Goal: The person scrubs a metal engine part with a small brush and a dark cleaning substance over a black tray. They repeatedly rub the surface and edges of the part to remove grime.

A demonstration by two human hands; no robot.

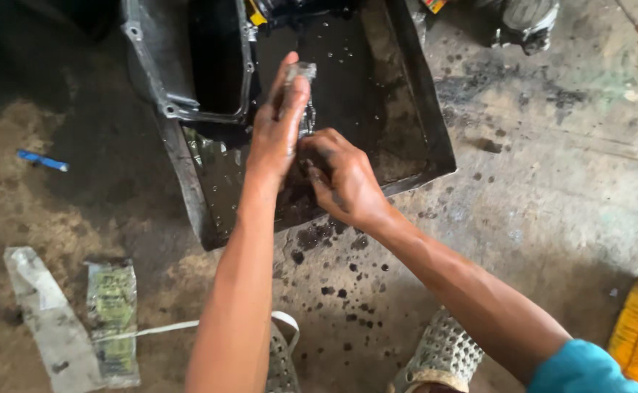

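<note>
Hands [312,153] gripping oily part [306,94], half hidden, over tray [414,109]

small oily metal part [303,73], upright, gripped above the black drain tray [406,109].

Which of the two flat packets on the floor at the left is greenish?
It is the shorter packet, the one nearer to the left hand's forearm. It has a green and yellow face, while the longer packet beside it, further left, is grey-white.
</note>
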